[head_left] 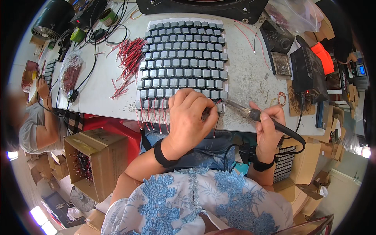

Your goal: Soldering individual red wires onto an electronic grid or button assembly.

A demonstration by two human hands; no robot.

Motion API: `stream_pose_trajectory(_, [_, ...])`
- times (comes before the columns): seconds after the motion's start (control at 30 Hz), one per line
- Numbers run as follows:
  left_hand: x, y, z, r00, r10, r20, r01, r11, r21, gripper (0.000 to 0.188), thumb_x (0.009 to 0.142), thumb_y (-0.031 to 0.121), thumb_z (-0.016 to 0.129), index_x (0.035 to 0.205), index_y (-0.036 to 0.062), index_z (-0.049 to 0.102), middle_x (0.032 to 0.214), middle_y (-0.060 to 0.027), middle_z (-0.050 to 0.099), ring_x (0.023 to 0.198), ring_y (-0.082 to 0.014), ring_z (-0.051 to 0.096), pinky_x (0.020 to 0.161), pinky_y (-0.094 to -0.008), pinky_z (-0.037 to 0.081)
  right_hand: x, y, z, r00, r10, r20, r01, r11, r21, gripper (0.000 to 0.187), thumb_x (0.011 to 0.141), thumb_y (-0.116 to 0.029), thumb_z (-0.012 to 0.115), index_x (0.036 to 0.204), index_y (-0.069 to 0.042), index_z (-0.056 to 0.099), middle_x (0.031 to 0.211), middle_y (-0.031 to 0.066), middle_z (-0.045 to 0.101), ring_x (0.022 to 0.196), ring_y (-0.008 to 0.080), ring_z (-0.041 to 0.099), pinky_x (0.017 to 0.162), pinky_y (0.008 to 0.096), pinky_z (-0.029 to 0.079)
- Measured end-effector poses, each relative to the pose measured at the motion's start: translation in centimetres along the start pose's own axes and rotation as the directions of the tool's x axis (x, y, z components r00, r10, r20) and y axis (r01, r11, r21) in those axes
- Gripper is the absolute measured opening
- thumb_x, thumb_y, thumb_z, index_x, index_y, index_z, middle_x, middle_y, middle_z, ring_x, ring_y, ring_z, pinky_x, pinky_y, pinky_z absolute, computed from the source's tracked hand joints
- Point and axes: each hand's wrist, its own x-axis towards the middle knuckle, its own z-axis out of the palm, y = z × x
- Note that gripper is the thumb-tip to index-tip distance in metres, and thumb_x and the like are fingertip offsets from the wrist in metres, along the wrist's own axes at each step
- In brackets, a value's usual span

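Rows of small silver-topped, black-sided blocks cover a white sheet on the bench. Over the nearest row is my left hand, its fingers closed in a pinch around a thin wire lead, whose end hangs past the bench edge. My right hand grips a soldering iron by its black handle. The iron's metal tip points left, close to the blocks at the near right corner and my left fingertips. Red and dark leads hang from several blocks at the near left. My left palm hides part of that row.
A pile of red wires lies left of the blocks. To the right stand a black power unit and a tray of grey residue. An open cardboard box sits below at left. Another person works at far left.
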Motion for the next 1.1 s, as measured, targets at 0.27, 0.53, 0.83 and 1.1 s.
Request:
stream_pose_trajectory(0.27, [0.11, 0.10, -0.05, 1.000, -0.010, 0.010, 0.010, 1.000, 0.006, 0.014, 0.061, 0.004, 0.067, 0.070, 0.0093, 0.059, 0.076, -0.0013, 0.057, 0.083, -0.0223, 0.051, 0.072, -0.0341, 0.034, 0.05, -0.10, 0.00, 0.999, 0.001, -0.033, 0.000, 1.000, 0.031, 0.010, 0.080, 0.000, 0.051, 0.078, -0.005, 0.043, 0.053, -0.0045, 0.036, 0.043, 0.0015, 0.033, 0.095, 0.0472, 0.040])
stream_pose_trajectory(0.53, [0.17, 0.17, 0.02, 1.000, -0.003, -0.001, 0.003, 1.000, 0.008, 0.014, 0.061, 0.004, 0.067, 0.070, 0.0096, 0.058, 0.075, -0.0012, 0.057, 0.083, -0.0223, 0.051, 0.072, -0.0343, 0.034, 0.12, 0.06, -0.07, 0.999, -0.037, 0.024, 0.037, 0.999, 0.022, 0.009, 0.080, 0.000, 0.051, 0.077, -0.004, 0.043, 0.054, -0.0040, 0.037, 0.044, 0.0018, 0.034, 0.095, 0.0483, 0.040])
stream_pose_trajectory(0.83, [0.12, 0.12, -0.03, 1.000, -0.003, 0.009, 0.003, 1.000, 0.016, 0.014, 0.061, 0.004, 0.067, 0.070, 0.0095, 0.058, 0.075, -0.0009, 0.057, 0.082, -0.0220, 0.051, 0.071, -0.0337, 0.033, 0.00, -0.02, -0.13, 1.000, -0.025, -0.016, 0.026, 0.999, 0.048, 0.010, 0.082, -0.003, 0.046, 0.075, -0.005, 0.039, 0.065, -0.0009, 0.033, 0.044, 0.0028, 0.031, 0.089, 0.0399, 0.047])
stream_pose_trajectory(1.1, [0.04, -0.06, 0.20, 1.000, 0.024, -0.004, -0.024, 0.999, 0.027, 0.014, 0.061, 0.008, 0.067, 0.071, 0.0107, 0.057, 0.074, -0.0003, 0.055, 0.084, -0.0224, 0.051, 0.069, -0.0356, 0.033, -0.09, 0.18, -0.93, 0.999, -0.028, -0.030, 0.032, 0.989, 0.142, 0.009, 0.080, 0.000, 0.050, 0.080, -0.003, 0.042, 0.062, -0.0004, 0.042, 0.045, 0.0025, 0.036, 0.089, 0.0398, 0.046])
